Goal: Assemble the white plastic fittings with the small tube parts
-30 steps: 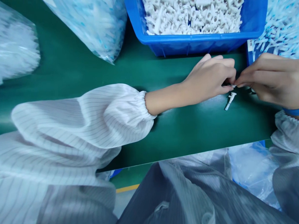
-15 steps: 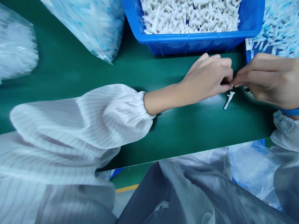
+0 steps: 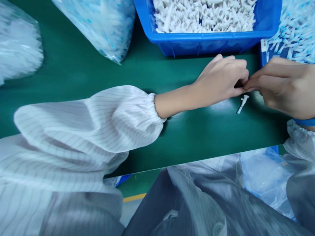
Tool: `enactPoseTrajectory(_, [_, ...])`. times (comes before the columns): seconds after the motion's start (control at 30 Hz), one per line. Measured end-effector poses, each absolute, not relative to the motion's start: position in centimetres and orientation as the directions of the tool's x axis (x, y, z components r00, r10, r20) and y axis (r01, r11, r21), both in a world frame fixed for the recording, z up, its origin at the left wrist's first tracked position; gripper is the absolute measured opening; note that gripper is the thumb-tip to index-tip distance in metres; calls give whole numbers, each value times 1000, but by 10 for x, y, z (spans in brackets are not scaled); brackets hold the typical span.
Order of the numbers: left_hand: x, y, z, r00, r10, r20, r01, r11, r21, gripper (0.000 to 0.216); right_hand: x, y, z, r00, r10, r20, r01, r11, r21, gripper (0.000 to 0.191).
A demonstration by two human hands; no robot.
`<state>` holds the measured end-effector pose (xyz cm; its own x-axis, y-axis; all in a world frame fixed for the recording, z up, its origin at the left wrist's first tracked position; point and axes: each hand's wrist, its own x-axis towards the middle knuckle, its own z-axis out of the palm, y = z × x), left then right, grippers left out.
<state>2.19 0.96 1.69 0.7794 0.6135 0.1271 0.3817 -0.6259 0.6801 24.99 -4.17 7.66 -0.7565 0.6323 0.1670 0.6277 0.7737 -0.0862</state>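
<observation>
My left hand point(image 3: 224, 77) and my right hand point(image 3: 290, 87) meet at the fingertips over the right part of the green table point(image 3: 194, 137). Both are closed in a pinch, and whatever sits between the fingers is hidden. Just below the fingertips lies a small white plastic fitting point(image 3: 242, 104), with a wide upper end, a side stub and a thin, bluish lower end. It rests on the table, apart from both hands.
Behind my hands stands a blue bin point(image 3: 204, 45) with many white plastic fittings point(image 3: 208, 13). A blue tray point(image 3: 264, 55) at the right holds blue-tipped tubes point(image 3: 296, 30). Two clear bags of parts, one bluish point(image 3: 105, 27) and one whitish point(image 3: 15, 43), lie at the back left.
The fingertips have come closer together, covering the small whitish piece that showed between them. The view has shifted slightly; the loose fitting still lies on the table.
</observation>
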Motion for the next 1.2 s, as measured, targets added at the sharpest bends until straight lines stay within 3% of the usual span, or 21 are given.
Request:
enactPoseTrajectory(0.3, [22,18,25,826,562,35,431,-672,603,23,248,-46,68,-706,696,127,698,715,-35,36])
enactPoseTrajectory(0.4, [16,24,43,868,495,38,406,-752,520,42,246,-46,66,-702,701,124,705,709,-18,36])
enactPoseTrajectory(0.53, [3,32,82,882,441,167,358,-857,371,60,246,-45,67,-710,691,136,691,721,-56,34])
enactPoseTrajectory(0.67, [-13,54,101,763,629,146,554,-754,353,75,249,-44,66,-729,659,188,657,750,-80,37])
enactPoseTrajectory(0.77, [-29,79,89,709,691,142,619,-706,345,66,249,-45,65,-697,708,109,707,705,-61,40])
enactPoseTrajectory(0.87, [-39,99,71,737,675,33,630,-704,328,100,251,-46,64,-649,761,11,758,648,-73,41])
enactPoseTrajectory(1.0, [-40,111,56,781,610,132,530,-761,375,127,259,-47,66,-691,721,38,720,692,-41,34])
enactPoseTrajectory(1.1, [-39,116,48,766,622,164,517,-746,420,119,275,-50,75,-730,677,89,681,732,12,23])
enactPoseTrajectory(1.2, [-37,118,46,764,627,151,508,-729,458,95,300,-53,89,-736,666,118,675,736,57,16])
